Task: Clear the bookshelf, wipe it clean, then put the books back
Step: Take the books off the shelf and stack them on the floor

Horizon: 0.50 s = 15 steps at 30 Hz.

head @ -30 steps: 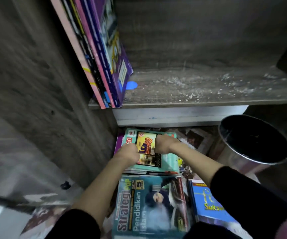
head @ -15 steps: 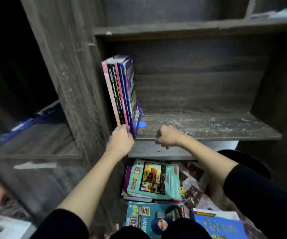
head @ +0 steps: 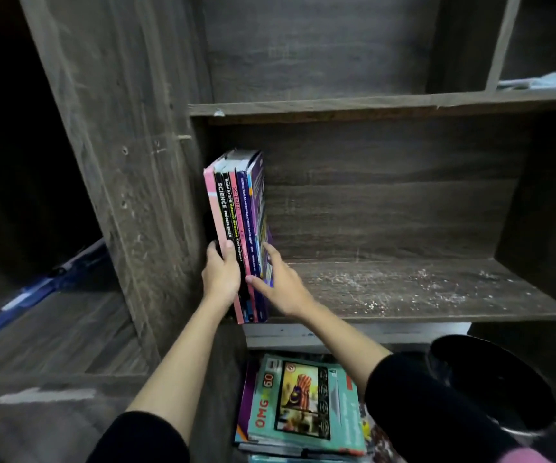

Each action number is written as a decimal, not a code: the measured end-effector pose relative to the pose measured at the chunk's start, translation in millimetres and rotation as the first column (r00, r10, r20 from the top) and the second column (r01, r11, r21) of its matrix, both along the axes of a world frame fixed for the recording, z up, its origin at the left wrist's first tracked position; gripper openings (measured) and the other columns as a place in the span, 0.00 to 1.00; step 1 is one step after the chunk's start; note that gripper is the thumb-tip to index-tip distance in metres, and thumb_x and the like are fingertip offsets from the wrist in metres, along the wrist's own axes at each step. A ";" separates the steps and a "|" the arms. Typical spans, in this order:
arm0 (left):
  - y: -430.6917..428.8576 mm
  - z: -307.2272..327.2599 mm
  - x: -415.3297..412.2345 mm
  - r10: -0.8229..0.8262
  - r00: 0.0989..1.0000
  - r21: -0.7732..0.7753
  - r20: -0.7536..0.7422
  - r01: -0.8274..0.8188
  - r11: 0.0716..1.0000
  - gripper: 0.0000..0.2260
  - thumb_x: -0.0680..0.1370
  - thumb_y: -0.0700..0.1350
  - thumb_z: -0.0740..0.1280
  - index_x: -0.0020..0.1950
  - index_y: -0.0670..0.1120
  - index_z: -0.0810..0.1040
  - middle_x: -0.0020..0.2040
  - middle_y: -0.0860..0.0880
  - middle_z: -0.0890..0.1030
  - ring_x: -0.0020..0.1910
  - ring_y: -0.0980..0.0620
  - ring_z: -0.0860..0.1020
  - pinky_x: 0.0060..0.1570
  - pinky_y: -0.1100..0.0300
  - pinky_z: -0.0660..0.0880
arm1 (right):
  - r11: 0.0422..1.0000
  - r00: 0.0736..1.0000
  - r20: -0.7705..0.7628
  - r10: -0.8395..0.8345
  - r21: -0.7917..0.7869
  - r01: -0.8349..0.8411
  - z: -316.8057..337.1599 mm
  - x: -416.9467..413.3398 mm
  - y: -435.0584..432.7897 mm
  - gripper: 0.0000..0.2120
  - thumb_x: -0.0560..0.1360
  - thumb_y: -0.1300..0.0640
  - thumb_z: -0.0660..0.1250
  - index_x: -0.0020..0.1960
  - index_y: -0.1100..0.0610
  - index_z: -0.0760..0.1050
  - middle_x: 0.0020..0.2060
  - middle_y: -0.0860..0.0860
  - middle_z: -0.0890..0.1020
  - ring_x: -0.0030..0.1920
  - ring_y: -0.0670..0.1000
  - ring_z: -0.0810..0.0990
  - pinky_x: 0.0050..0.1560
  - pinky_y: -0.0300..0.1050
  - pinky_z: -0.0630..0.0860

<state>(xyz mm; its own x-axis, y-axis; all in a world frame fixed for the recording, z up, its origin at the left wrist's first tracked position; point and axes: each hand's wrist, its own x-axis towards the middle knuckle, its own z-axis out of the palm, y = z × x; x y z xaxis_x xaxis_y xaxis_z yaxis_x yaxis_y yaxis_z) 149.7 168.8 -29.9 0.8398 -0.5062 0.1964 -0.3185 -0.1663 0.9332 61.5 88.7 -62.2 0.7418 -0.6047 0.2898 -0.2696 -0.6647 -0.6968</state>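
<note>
Several upright books [head: 236, 208] stand at the left end of a dark wooden shelf [head: 420, 289], against the side wall. My left hand [head: 219, 275] grips them from the left, thumb across the pink and black spines. On their right side, my right hand [head: 280, 285] holds the purple outer cover, with its thumb on the spines and fingers on the cover. The shelf board to the right of the books is bare and speckled with pale dust. Below the shelf, a pile of books topped by a teal one [head: 303, 406] lies on the floor.
A black round bin [head: 494, 385] stands on the floor at the lower right. The bookshelf's thick side panel [head: 129, 162] rises at the left, with a lower wooden surface [head: 52, 329] beyond it. Another shelf board [head: 370, 103] runs above.
Both hands rose from the teal book on the floor pile to the shelf edge, and now they clasp the upright books from either side. The view tilted up.
</note>
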 end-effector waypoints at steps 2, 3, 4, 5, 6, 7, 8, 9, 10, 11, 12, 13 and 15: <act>-4.4 -9.9 0.7 -0.026 0.999 0.026 -0.020 0.027 0.999 0.21 0.83 0.54 0.52 0.70 0.44 0.68 0.65 0.42 0.75 0.65 0.42 0.71 0.59 0.57 0.66 | 1.000 1.000 0.000 0.003 -0.013 -0.003 -10.7 8.9 -5.1 0.40 0.76 0.43 0.64 0.78 0.51 0.44 0.76 0.50 0.60 0.73 0.54 0.63 0.70 0.54 0.64; -6.4 -15.7 1.3 -0.027 0.999 0.020 -0.018 0.027 0.999 0.21 0.82 0.55 0.52 0.67 0.43 0.70 0.63 0.42 0.76 0.63 0.42 0.72 0.56 0.58 0.66 | 1.000 1.000 -0.002 0.009 -0.022 -0.009 -16.4 12.1 -7.7 0.41 0.76 0.43 0.64 0.78 0.50 0.42 0.76 0.51 0.60 0.72 0.55 0.65 0.69 0.55 0.65; -7.5 -20.2 1.2 -0.016 1.000 0.006 -0.011 0.016 1.000 0.21 0.82 0.56 0.53 0.65 0.43 0.72 0.60 0.42 0.78 0.61 0.42 0.74 0.54 0.58 0.67 | 1.000 1.000 0.001 0.014 -0.028 -0.014 -21.5 14.5 -9.9 0.41 0.76 0.43 0.64 0.78 0.47 0.41 0.75 0.51 0.62 0.71 0.56 0.67 0.68 0.56 0.67; -9.0 -23.9 2.1 0.006 1.000 -0.009 -0.002 -0.006 1.000 0.21 0.82 0.56 0.53 0.63 0.43 0.73 0.58 0.41 0.79 0.59 0.42 0.75 0.53 0.58 0.67 | 0.999 1.000 0.010 0.016 -0.038 -0.016 -25.0 15.4 -11.6 0.41 0.77 0.43 0.64 0.77 0.45 0.39 0.74 0.52 0.64 0.69 0.57 0.70 0.65 0.58 0.70; -11.0 -26.4 3.4 0.031 1.000 -0.018 0.005 -0.031 0.999 0.21 0.82 0.57 0.52 0.61 0.43 0.74 0.56 0.41 0.80 0.57 0.42 0.75 0.53 0.57 0.68 | 0.999 1.000 0.017 0.016 -0.050 -0.015 -27.8 16.9 -14.0 0.41 0.77 0.43 0.64 0.77 0.42 0.38 0.73 0.53 0.67 0.66 0.58 0.73 0.63 0.59 0.71; -13.5 -28.4 5.5 0.059 0.998 -0.017 0.010 -0.058 0.998 0.22 0.81 0.58 0.52 0.60 0.44 0.75 0.54 0.40 0.80 0.57 0.41 0.75 0.55 0.55 0.69 | 0.997 1.000 0.018 0.014 -0.073 -0.013 -29.5 18.1 -16.9 0.41 0.77 0.43 0.63 0.76 0.41 0.37 0.71 0.54 0.70 0.63 0.59 0.75 0.61 0.59 0.73; -15.8 -30.4 7.3 0.078 0.997 -0.012 0.018 -0.078 0.997 0.23 0.81 0.59 0.52 0.59 0.44 0.76 0.54 0.40 0.80 0.57 0.40 0.75 0.57 0.53 0.70 | 0.995 1.000 0.010 0.013 -0.097 -0.012 -31.1 19.3 -20.3 0.41 0.77 0.43 0.63 0.76 0.42 0.37 0.68 0.56 0.72 0.60 0.60 0.77 0.60 0.58 0.74; -17.9 -32.0 8.8 0.093 0.995 -0.006 0.030 -0.093 0.996 0.23 0.81 0.60 0.52 0.59 0.45 0.76 0.53 0.39 0.80 0.57 0.39 0.75 0.58 0.51 0.70 | 0.993 1.000 -0.002 0.014 -0.119 -0.014 -31.5 20.1 -23.1 0.41 0.77 0.44 0.63 0.77 0.43 0.37 0.66 0.58 0.74 0.58 0.62 0.77 0.59 0.57 0.74; -19.1 -31.9 9.0 0.105 0.994 0.001 0.042 -0.105 0.994 0.23 0.80 0.60 0.52 0.59 0.45 0.76 0.53 0.39 0.80 0.57 0.39 0.75 0.59 0.50 0.70 | 0.991 1.000 -0.012 0.019 -0.133 -0.021 -31.2 20.4 -25.4 0.40 0.78 0.45 0.63 0.77 0.44 0.37 0.65 0.60 0.75 0.58 0.63 0.77 0.59 0.57 0.74; -20.4 -32.3 9.5 0.116 0.992 0.012 0.053 -0.117 0.993 0.23 0.80 0.60 0.51 0.59 0.45 0.76 0.53 0.39 0.80 0.57 0.38 0.75 0.59 0.50 0.70 | 0.990 0.999 -0.017 0.029 -0.138 -0.031 -30.8 20.2 -26.9 0.41 0.78 0.46 0.63 0.77 0.44 0.36 0.63 0.61 0.76 0.57 0.63 0.77 0.59 0.57 0.74; -21.6 -31.8 9.3 0.123 0.991 0.021 0.061 -0.124 0.992 0.23 0.81 0.60 0.51 0.60 0.45 0.76 0.54 0.38 0.80 0.58 0.38 0.75 0.58 0.51 0.69 | 0.990 0.999 -0.017 0.037 -0.139 -0.039 -30.0 19.6 -28.0 0.41 0.78 0.47 0.63 0.77 0.45 0.36 0.61 0.62 0.77 0.57 0.63 0.77 0.58 0.57 0.74; -23.1 -31.7 8.8 0.127 0.990 0.026 0.067 -0.129 0.991 0.23 0.81 0.60 0.51 0.60 0.45 0.76 0.54 0.38 0.80 0.58 0.38 0.74 0.58 0.51 0.68 | 0.989 0.999 -0.020 0.039 -0.144 -0.042 -28.5 18.5 -28.7 0.41 0.78 0.48 0.63 0.77 0.45 0.37 0.59 0.62 0.78 0.55 0.63 0.78 0.57 0.56 0.74; -26.8 -31.1 5.7 0.130 0.989 0.013 0.065 -0.131 0.991 0.24 0.81 0.59 0.51 0.59 0.44 0.76 0.55 0.38 0.80 0.59 0.37 0.74 0.58 0.51 0.67 | 0.983 0.999 -0.038 0.030 -0.182 -0.036 -24.8 14.5 -30.5 0.41 0.78 0.50 0.64 0.78 0.48 0.38 0.55 0.63 0.80 0.52 0.63 0.78 0.54 0.53 0.75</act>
